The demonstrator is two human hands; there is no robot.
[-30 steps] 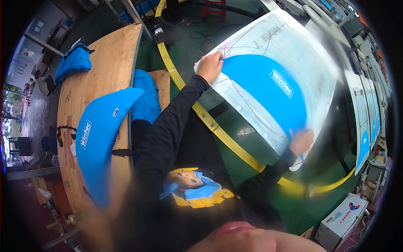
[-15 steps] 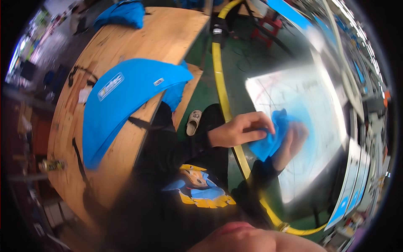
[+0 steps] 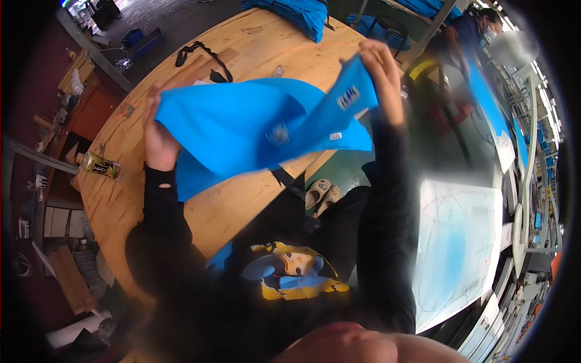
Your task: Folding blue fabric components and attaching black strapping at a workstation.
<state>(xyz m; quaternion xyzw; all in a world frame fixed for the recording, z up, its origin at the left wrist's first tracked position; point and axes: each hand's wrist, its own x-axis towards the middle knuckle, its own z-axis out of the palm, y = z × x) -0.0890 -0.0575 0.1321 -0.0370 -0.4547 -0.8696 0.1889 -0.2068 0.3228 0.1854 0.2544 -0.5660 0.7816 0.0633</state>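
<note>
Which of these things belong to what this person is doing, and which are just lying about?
Seem to belong:
Blue fabric piece, held by left hand and right hand
Similar blue piece beneath it
Wooden table

Apparently lying about:
Drink container
Black strap

On my feed, a bottle (image 3: 101,166) sits at the left edge of the table (image 3: 115,209). Farther back I see a black strap (image 3: 223,77), a blue bin (image 3: 140,43) beyond, and a co-worker (image 3: 465,30) at upper right.
</note>
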